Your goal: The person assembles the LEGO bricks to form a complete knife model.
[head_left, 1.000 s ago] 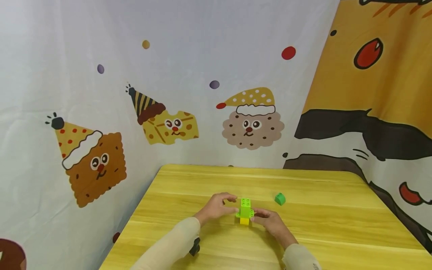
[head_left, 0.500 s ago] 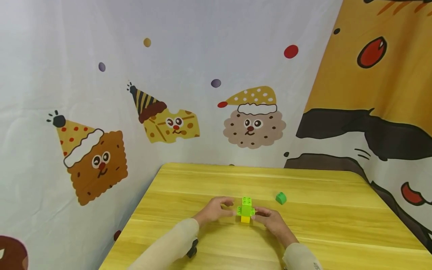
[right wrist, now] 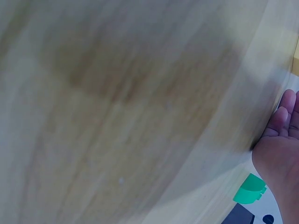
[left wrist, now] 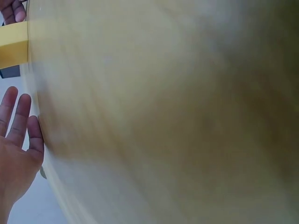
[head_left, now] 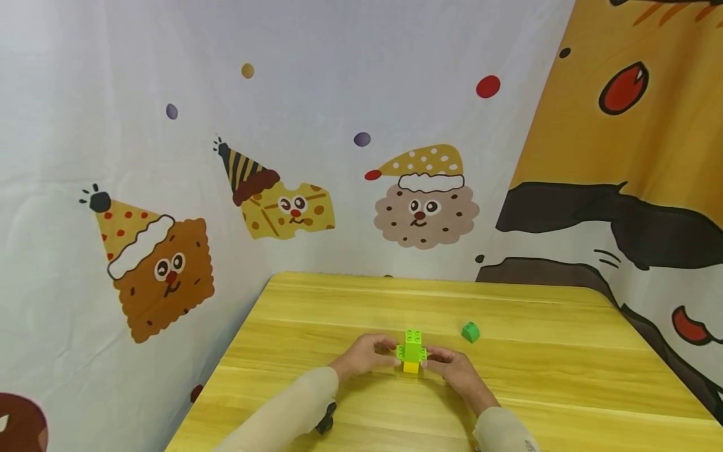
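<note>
In the head view, a small toy-block figure stands on the table: a lime-green building block (head_left: 413,345) with studs on top and a studded wing at each side, over a yellow block (head_left: 411,368). My left hand (head_left: 366,354) is at the left wing, thumb and forefinger tips meeting its edge. From the right, my right hand (head_left: 456,371) pinches the other wing between thumb and forefinger. The left wrist view catches the yellow block (left wrist: 13,45) between the hands, and the left hand's outer fingers (left wrist: 19,119) extended. The right wrist view shows only part of the right hand (right wrist: 280,140).
A darker green curved block (head_left: 471,332) lies on the wooden table (head_left: 542,351), behind and right of the figure. Behind the table hangs a cloth (head_left: 316,75) printed with cartoon snacks. A black device (head_left: 326,419) shows beneath the left sleeve.
The left hand drew back slightly from the figure, then came right to its left wing, thumb and forefinger closing in. The right hand stays at the right wing. The view has shifted slightly.
</note>
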The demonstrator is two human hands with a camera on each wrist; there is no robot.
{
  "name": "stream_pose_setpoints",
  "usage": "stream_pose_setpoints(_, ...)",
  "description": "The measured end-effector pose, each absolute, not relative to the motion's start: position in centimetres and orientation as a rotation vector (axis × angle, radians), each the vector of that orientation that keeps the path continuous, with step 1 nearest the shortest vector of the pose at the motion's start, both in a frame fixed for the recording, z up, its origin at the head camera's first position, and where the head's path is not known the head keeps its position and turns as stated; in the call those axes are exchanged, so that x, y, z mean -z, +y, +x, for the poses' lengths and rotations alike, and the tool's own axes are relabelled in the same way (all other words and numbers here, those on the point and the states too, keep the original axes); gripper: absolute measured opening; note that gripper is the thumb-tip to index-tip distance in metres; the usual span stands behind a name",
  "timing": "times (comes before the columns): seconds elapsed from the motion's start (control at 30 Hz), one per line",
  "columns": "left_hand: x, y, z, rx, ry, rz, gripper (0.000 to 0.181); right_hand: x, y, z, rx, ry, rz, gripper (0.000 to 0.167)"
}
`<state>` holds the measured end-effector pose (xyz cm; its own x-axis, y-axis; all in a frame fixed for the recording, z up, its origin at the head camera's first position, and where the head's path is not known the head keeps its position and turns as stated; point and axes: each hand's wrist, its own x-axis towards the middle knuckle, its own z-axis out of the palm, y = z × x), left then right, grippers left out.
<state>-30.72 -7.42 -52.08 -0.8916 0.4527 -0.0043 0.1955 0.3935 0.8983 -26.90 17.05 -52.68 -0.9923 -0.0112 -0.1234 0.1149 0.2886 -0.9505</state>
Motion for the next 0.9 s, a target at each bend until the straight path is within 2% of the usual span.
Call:
stream_pose_setpoints(0.37,52.1,-7.2,-30.9,-1.507,2.387,0.564,0.028,52.8,17.2,-27.0,1.810,2.439,0.087,0.049)
stream_pose_setpoints(0.9,52.6,-7.3,-31.1,-1.512,2.401,0.586,0.029,51.1,19.9,-27.7,1.874,2.380,0.104,0.057)
